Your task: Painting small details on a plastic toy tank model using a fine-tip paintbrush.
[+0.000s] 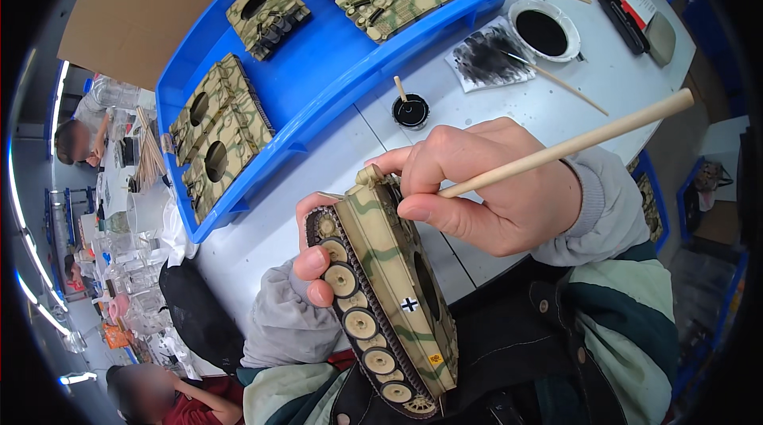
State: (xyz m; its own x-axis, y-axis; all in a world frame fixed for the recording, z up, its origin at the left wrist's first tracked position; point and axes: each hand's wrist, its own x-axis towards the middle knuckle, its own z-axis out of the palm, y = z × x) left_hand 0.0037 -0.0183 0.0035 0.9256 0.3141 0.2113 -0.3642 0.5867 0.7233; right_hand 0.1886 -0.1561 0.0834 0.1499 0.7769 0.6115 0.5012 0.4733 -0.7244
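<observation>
My left hand point(313, 254) is closed around a camouflaged model tank hull point(381, 246), tilted so that its road wheels and track face left. The thumb and fingers wrap its upper end; the rest of the hand is behind the model. A black-and-white cross and a small yellow-red mark sit on its side. In my right hand point(493, 179), a paintbrush with a pale wooden handle point(588, 139) is pinched between thumb and fingers. Its tip is hidden behind the fingers, close to the hull's upper end, where my index finger reaches.
Several more tank hulls point(214, 139) lie in a blue tray point(318, 115). A small cup of black paint point(411, 112) holds a stick. Beyond are a black-smeared cloth point(485, 56) with a thin brush point(568, 91) and a white bowl of black liquid point(574, 36). Other people sit at the left.
</observation>
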